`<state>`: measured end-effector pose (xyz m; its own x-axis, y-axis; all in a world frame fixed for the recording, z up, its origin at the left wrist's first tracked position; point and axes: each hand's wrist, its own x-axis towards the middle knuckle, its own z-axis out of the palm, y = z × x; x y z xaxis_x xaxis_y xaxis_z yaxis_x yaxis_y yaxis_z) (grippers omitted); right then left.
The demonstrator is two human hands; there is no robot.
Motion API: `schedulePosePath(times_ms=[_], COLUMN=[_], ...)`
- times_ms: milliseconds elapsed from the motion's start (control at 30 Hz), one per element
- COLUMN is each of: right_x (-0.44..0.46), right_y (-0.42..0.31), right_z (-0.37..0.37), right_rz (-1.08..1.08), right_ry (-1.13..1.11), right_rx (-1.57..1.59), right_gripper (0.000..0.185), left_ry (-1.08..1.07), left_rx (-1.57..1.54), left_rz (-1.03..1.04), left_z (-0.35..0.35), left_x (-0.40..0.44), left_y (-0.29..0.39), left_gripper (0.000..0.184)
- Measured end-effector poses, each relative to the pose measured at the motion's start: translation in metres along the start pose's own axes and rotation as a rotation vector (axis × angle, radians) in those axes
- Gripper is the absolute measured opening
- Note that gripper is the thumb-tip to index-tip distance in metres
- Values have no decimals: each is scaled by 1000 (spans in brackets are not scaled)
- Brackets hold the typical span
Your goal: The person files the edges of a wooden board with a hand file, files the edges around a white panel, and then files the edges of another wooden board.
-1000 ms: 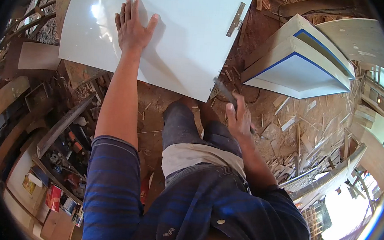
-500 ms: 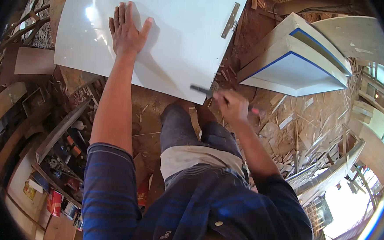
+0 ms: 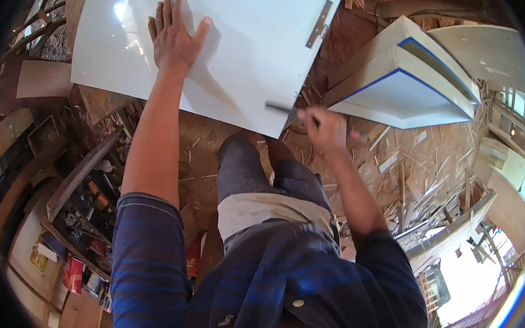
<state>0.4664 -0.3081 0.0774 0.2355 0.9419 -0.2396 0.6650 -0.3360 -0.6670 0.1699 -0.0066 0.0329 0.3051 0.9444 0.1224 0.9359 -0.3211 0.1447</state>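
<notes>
My left hand (image 3: 177, 41) lies flat on a glossy white panel (image 3: 240, 42), its fingers spread and the thumb apart. A metal hinge (image 3: 319, 24) is fixed along the panel's right edge. Close to the near right corner, my right hand (image 3: 328, 129) is closed around a hand tool with a dark, narrow bar-like end (image 3: 278, 108) and a reddish rear end. The dark end points left above the corner. Motion blur hides the tool's exact kind, and I cannot tell whether it touches the panel.
To the right stand pale box-like wooden pieces (image 3: 405, 91) with blue edging. Wood scraps and shavings (image 3: 389, 163) litter the dirt floor. A wooden tray or shelf of tools and packets (image 3: 85, 213) sits at lower left. A curved board (image 3: 479, 54) leans behind the boxes.
My right hand and the tool are slightly higher and further right in view. My left hand stays flat on the panel. The whole view has shifted a little.
</notes>
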Motion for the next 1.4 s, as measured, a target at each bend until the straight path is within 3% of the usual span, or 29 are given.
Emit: schedulePosePath(times_ms=[133, 300, 400, 533, 667, 767, 900, 1000, 1133, 1300, 1400], right_x=[48, 10, 61, 71, 76, 101, 87, 90, 123, 104, 135], right_y=[-10, 24, 12, -1, 34, 7, 17, 32, 20, 47, 22], right_z=[-11, -28, -20, -37, -47, -49, -53, -70, -50, -71, -63], right_rz=[-43, 7, -127, -63, -105, -112, -160, -32, -233, -160, -256], right_ry=[75, -45, -19, -178, -181, -230, -185, -231, -172, -211, -184], right_rx=[-29, -71, -51, -108, -90, -75, -159, -124, -186, -159, -143], right_gripper=[41, 48, 51, 52, 57, 59, 58, 56, 58, 58, 51], left_ry=[-10, 16, -9, -11, -3, 31, 7, 15, -3, 19, -36], left_rx=[-5, 0, 13, 26, 41, 0, 33, 57, 32, 9, 26], left_rz=[-14, -8, 34, 36, 41, 83, 68, 58, 88, 77, 69], left_z=[-4, -2, -1, 1, 2, 2, -1, 0, -4, -3, -8], left_x=[6, 11, -1, -1, 5, 3, 4, 11, 5, 10, -4], left_y=[3, 0, 1, -3, -4, -3, -3, -5, 0, 0, 4], left_gripper=[102, 104, 106, 108, 109, 109, 110, 111, 110, 110, 110])
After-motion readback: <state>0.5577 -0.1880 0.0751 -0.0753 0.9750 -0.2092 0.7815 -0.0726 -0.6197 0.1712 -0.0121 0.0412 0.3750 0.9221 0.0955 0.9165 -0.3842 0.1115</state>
